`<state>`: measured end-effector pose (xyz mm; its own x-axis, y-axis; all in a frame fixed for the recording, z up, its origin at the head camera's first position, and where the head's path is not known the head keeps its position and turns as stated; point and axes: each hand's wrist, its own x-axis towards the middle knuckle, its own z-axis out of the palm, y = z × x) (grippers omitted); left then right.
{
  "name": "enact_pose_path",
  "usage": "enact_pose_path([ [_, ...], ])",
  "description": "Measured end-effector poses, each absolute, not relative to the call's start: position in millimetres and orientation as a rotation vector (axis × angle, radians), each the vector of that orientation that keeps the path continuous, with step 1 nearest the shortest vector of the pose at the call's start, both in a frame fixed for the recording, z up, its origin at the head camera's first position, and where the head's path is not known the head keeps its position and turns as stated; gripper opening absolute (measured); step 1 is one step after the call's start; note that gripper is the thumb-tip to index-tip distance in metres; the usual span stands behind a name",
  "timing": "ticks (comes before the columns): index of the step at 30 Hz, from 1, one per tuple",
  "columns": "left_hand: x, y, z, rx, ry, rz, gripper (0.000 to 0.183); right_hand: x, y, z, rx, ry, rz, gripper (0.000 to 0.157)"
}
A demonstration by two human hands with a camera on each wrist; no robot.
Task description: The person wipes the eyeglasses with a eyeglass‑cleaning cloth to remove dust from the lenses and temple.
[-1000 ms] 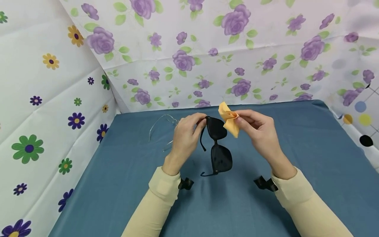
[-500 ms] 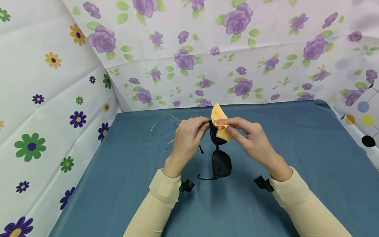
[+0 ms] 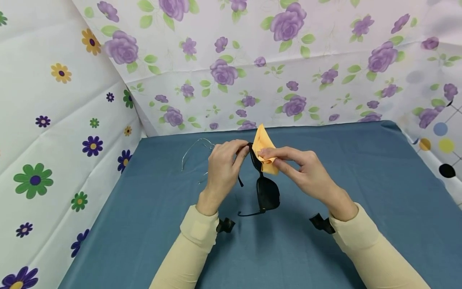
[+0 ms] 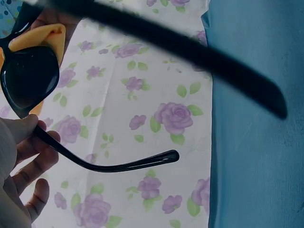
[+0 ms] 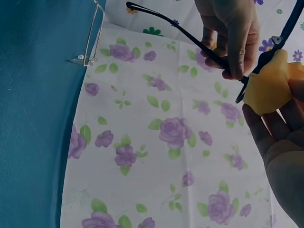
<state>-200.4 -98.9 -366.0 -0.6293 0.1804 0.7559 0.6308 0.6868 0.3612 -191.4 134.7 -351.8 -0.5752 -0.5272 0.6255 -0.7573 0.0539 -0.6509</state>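
A pair of black sunglasses hangs above the table with one lens over the other. My left hand pinches its upper corner by the hinge, and both temples stick out toward the left. In the left wrist view, thumb and fingertips grip the sunglasses where temple meets frame. My right hand pinches a folded yellow cloth against the upper lens, covering most of it in the head view. From the right wrist, the cloth wraps over that lens, fingers spread behind it.
Behind my left hand, clear wire-framed eyeglasses lie on the blue tablecloth, partly hidden. White sheets printed with flowers rise at the back and the left. A black strap piece sits at each wrist.
My right hand has brought the yellow cloth leftward from beside the sunglasses onto the upper lens. The left hand keeps its grip, shifting only slightly.
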Motion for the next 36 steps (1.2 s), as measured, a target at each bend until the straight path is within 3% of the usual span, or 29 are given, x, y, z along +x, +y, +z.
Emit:
enact_pose_path([
  [20,-206,-111,-367,-0.538,-2.117,-0.940,0.017,-189,145,-342,1.371,-2.175,1.572,0.031],
  [31,-203,-110,-369,-0.576,-2.090,-1.065,0.013,-191,160,-337,0.823,-2.189,1.711,0.022],
  [36,-203,-104,-368,-0.655,-2.135,-1.072,0.012,-190,152,-338,0.878,-2.142,1.678,0.023],
])
